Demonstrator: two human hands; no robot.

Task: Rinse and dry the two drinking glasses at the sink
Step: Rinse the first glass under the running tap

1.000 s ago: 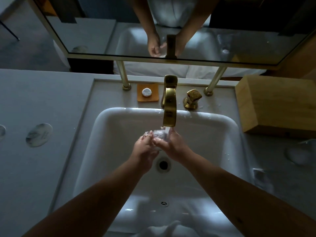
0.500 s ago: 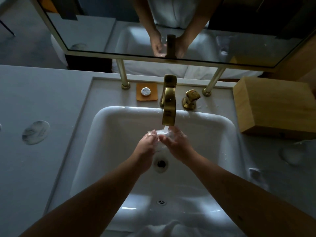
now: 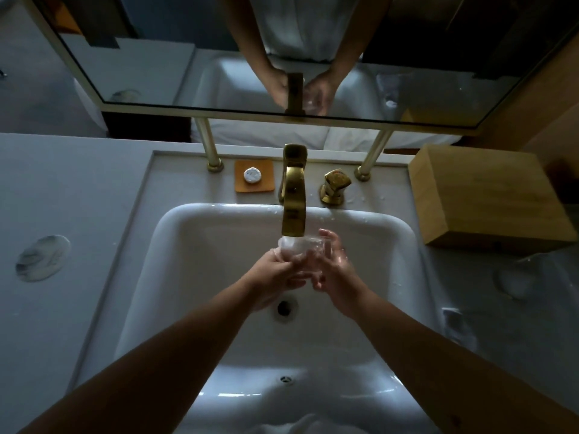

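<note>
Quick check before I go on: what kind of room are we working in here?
Most likely a hotel bathroom vanity: a white sink under a brass faucet, a framed mirror above it, and a small wrapped soap on a tray.

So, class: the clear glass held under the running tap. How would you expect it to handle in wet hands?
Probably slippery: water from the brass tap runs over the glass, and both the left hand and right hand look wet. Likely fragile: it is clear and thin-looking, held over a hard white basin. Seemingly light, since fingers alone support it.
</note>
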